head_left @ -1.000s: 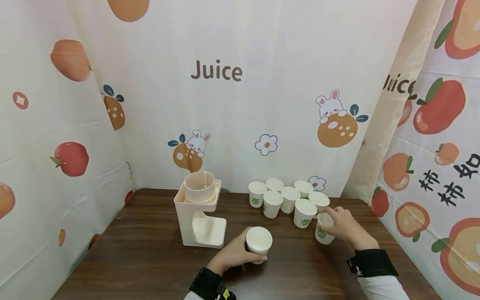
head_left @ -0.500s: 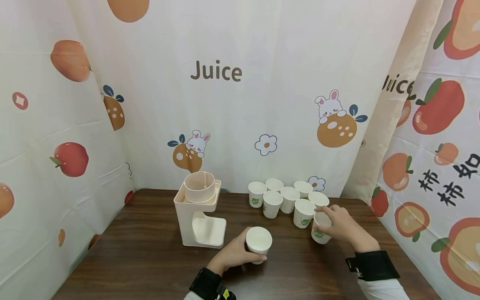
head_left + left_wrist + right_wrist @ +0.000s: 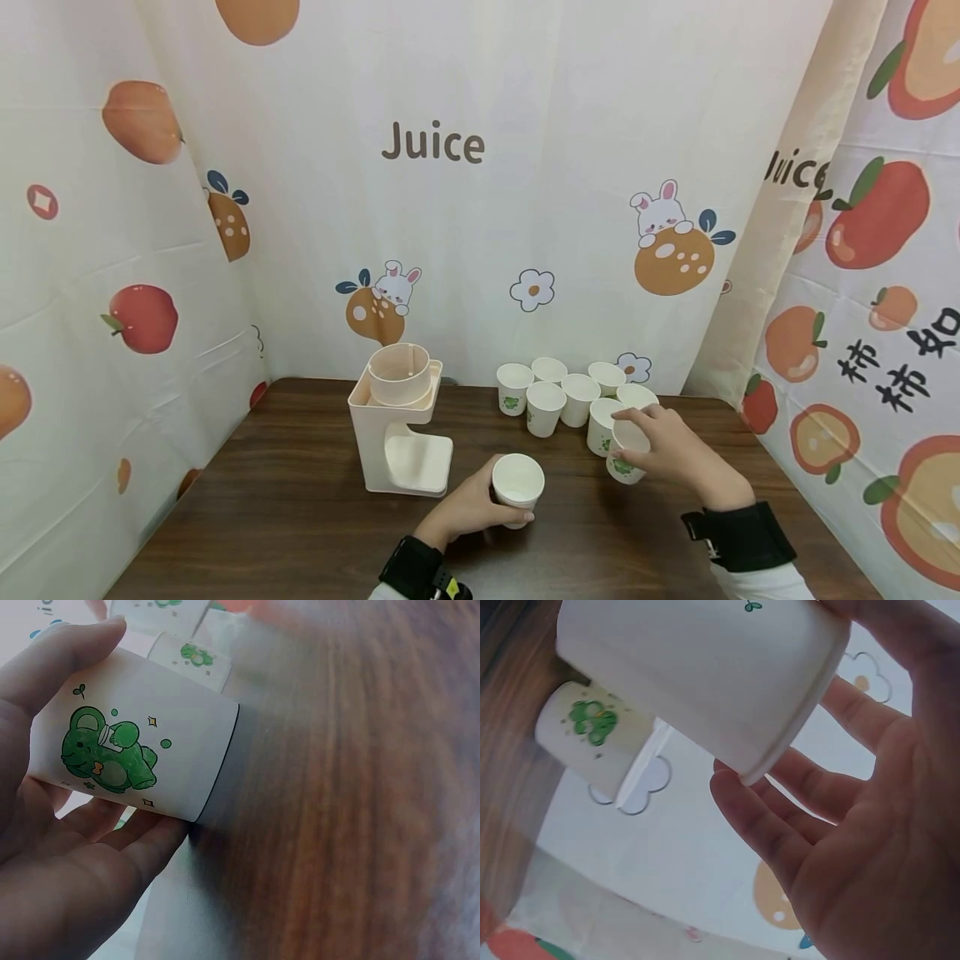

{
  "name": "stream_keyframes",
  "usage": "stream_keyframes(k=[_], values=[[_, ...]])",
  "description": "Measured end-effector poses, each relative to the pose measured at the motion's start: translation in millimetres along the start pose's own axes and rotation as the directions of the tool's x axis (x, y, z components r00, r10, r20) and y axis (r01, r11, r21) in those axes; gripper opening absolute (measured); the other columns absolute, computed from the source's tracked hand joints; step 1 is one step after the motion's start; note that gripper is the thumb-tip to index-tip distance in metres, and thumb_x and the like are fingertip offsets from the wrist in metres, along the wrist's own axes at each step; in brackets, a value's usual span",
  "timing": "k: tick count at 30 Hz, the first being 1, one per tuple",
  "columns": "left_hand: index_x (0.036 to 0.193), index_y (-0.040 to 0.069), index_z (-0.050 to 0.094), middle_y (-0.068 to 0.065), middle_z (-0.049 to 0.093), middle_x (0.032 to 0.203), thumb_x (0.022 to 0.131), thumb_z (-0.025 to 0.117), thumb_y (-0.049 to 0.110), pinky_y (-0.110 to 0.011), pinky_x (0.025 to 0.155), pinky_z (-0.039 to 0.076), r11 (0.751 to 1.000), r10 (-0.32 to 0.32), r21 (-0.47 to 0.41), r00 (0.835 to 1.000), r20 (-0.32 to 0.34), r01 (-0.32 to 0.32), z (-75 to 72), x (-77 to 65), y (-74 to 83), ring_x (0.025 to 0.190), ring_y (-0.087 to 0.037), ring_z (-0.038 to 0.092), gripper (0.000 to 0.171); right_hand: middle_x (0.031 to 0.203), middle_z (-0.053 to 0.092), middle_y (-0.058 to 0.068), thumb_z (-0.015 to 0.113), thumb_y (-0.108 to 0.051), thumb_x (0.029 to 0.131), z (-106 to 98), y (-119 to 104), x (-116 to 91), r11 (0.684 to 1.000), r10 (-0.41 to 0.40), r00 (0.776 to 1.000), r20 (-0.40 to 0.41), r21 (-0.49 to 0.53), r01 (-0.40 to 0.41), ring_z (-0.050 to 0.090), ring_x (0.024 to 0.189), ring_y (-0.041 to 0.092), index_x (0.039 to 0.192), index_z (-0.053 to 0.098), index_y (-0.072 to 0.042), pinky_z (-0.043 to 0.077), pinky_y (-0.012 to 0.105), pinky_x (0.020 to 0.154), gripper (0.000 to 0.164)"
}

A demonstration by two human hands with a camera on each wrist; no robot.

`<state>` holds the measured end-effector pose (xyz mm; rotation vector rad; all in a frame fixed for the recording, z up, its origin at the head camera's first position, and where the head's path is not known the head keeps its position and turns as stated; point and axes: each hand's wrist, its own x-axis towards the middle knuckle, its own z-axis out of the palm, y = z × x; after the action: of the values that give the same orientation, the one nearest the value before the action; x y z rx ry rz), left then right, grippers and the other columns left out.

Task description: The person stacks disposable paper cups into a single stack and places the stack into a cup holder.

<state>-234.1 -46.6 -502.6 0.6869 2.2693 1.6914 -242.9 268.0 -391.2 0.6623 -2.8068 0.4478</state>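
My left hand [image 3: 468, 504] grips a white paper cup [image 3: 517, 479] near the middle of the table, thumb on the near side. Up close in the left wrist view, that paper cup [image 3: 142, 735] carries a green bear print. My right hand [image 3: 675, 446] holds another paper cup [image 3: 624, 467] near its rim, at the front right of the cup group. In the right wrist view, fingers and thumb are round the rim end of this paper cup [image 3: 697, 667]. Both cups stand upright with their mouths up, and inside the left one only white shows.
Several more paper cups [image 3: 546, 408] stand grouped behind, along the back right of the table [image 3: 300, 500]. A cream machine [image 3: 375, 433] with a round top ring and a low platform stands left of my left hand. Fruit-printed cloth [image 3: 465, 217] hangs behind and at both sides.
My right hand and its paper cup have shifted left, overlapping the front cup of the group in the head view. My left hand and its cup stay in place.
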Motion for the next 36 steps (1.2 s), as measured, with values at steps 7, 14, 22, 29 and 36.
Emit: stream_keyframes(k=[7, 14, 22, 29, 36], values=[[0.132, 0.028, 0.039, 0.005, 0.057, 0.117, 0.071, 0.08, 0.033, -0.047, 0.091, 0.041, 1.0, 0.0, -0.011, 1.0, 0.005, 0.0, -0.1, 0.8, -0.7, 0.104, -0.011, 0.053, 0.073, 0.104, 0.057, 0.018, 0.074, -0.033, 0.077, -3, -14, 4, 0.998, -0.062, 0.998, -0.007, -0.003, 0.062, 0.052, 0.093, 0.031, 0.119, 0.06, -0.012, 0.048, 0.048, 0.072, 0.048], [0.132, 0.028, 0.04, 0.005, 0.057, 0.117, 0.071, 0.081, 0.033, -0.047, 0.091, 0.041, 1.0, 0.002, -0.013, 1.0, 0.006, -0.002, 0.5, 0.5, -0.2, 0.104, -0.011, 0.053, 0.073, 0.107, 0.058, 0.016, 0.074, -0.033, 0.078, -4, -28, 7, 0.994, -0.108, 0.994, -0.029, -0.014, 0.107, 0.052, 0.097, 0.03, 0.119, 0.061, -0.014, 0.048, 0.049, 0.078, 0.047], [0.133, 0.025, 0.039, 0.004, 0.057, 0.118, 0.071, 0.08, 0.033, -0.047, 0.091, 0.041, 1.0, -0.007, -0.006, 1.0, 0.005, 0.007, -0.2, 0.2, -0.4, 0.104, -0.011, 0.053, 0.075, 0.108, 0.06, 0.013, 0.074, -0.034, 0.078, -9, -45, 12, 0.979, -0.205, 0.976, -0.079, -0.029, 0.203, 0.053, 0.099, 0.028, 0.119, 0.062, -0.018, 0.048, 0.049, 0.079, 0.045], [0.133, 0.026, 0.038, 0.004, 0.056, 0.118, 0.071, 0.08, 0.034, -0.047, 0.09, 0.041, 1.0, -0.011, -0.004, 1.0, 0.011, 0.011, -1.0, 1.3, -1.5, 0.103, -0.011, 0.053, 0.075, 0.111, 0.059, 0.011, 0.074, -0.036, 0.078, -14, -61, 15, 0.96, -0.28, 0.951, -0.13, -0.019, 0.28, 0.052, 0.102, 0.025, 0.121, 0.061, -0.02, 0.049, 0.048, 0.08, 0.047], [0.133, 0.025, 0.038, 0.004, 0.056, 0.118, 0.072, 0.08, 0.033, -0.047, 0.09, 0.042, 1.0, -0.014, -0.006, 1.0, 0.016, 0.014, -0.1, 1.5, -0.5, 0.103, -0.011, 0.054, 0.074, 0.118, 0.058, 0.011, 0.072, -0.036, 0.08, -15, -75, 15, 0.96, -0.278, 0.952, -0.13, -0.001, 0.28, 0.05, 0.108, 0.026, 0.123, 0.058, -0.024, 0.048, 0.049, 0.081, 0.047]])
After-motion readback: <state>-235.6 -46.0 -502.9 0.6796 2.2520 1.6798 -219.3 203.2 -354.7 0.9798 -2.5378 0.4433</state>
